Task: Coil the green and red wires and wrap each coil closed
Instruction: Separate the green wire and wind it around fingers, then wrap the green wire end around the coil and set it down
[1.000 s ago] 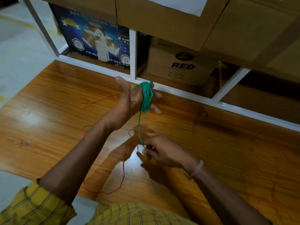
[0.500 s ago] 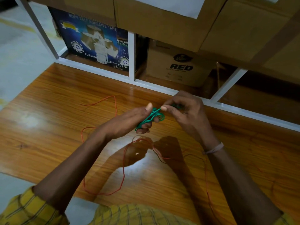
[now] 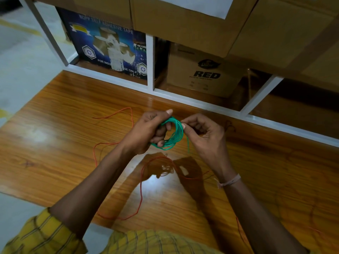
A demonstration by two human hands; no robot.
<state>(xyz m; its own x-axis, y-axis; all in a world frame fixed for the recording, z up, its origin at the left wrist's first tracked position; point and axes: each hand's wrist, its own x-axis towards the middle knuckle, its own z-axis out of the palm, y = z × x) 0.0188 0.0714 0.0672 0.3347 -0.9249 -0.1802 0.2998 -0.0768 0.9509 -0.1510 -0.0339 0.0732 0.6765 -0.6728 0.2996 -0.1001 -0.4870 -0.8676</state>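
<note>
1. The fingers (image 3: 161,132) of the left hand (image 3: 146,131) are curled through and around the coil of thin green plastic-coated wire (image 3: 174,134), grasping one side of the loop bundle; its thumb lies along the top strands.
2. The fingers (image 3: 185,126) of the right hand (image 3: 205,136) pinch the strands at the coil's opposite, upper edge, thumb and forefinger tips meeting on the wire. A short free green tail (image 3: 188,145) hangs down just below that pinch.
3. The coil sits between the two hands, held in the air above the glossy wooden tabletop (image 3: 55,143), not touching it.
4. Judged from this, the step in hand is closing the green coil with its tail. To do it well, the left fingers should keep the loops bunched flat so none slip off, while the right fingers carry the tail through the coil's centre and around the bundle, pulling each turn snug beside the last.
5. The wire looks thin and springy; a slack grip would likely let the loops fan open, so tension should stay on the tail until its end is tucked under.
6. Beyond the fingers, the long thin red wire (image 3: 141,189) lies loose on the tabletop beneath and to the left of the hands, uncoiled and well spread; it should be kept clear of the green tail so the two do not tangle.
</note>
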